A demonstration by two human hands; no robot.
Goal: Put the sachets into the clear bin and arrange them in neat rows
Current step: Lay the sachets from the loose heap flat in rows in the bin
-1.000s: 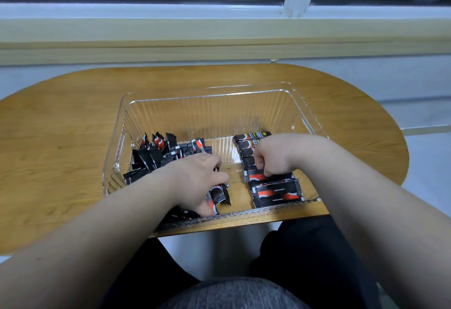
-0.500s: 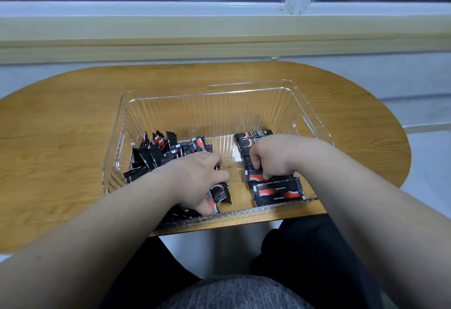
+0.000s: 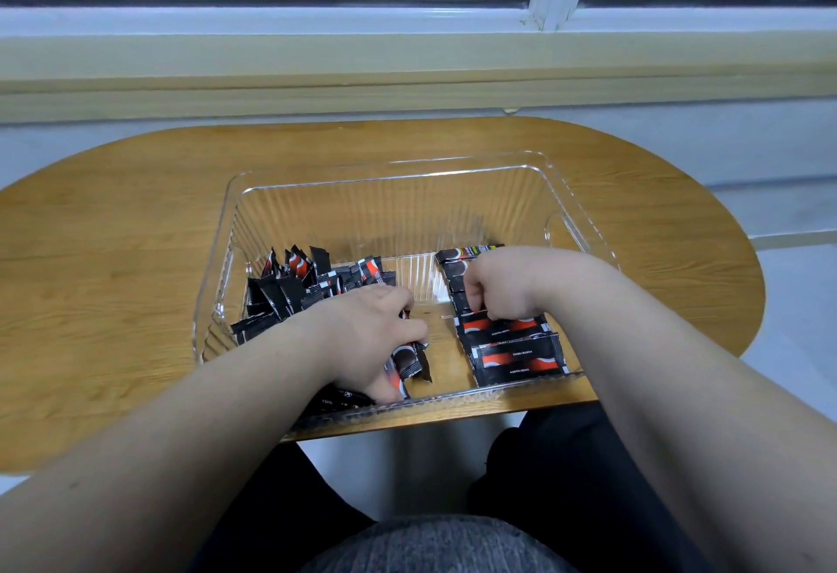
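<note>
Well, from the head view, both of my hands were down inside the clear bin (image 3: 389, 167), which sat on the wooden worktop (image 3: 113, 233). The left hand (image 3: 369, 332) had its grip curled round a handful of sachets (image 3: 405, 362) near the bin's front wall. The loose sachets (image 3: 294, 289) lay heaped just beyond it, on the bin's left side. The right hand (image 3: 502, 285) had its fingers curled down onto the row of sachets (image 3: 516, 355) on the right, fingertips hidden. I could not tell whether that grip pinched one or only pressed. I judged the sachets light, thin and glossy, likely to slide over one another. I reckoned each was best pinched by its short ends or flat faces, then laid flat against its neighbour.
</note>
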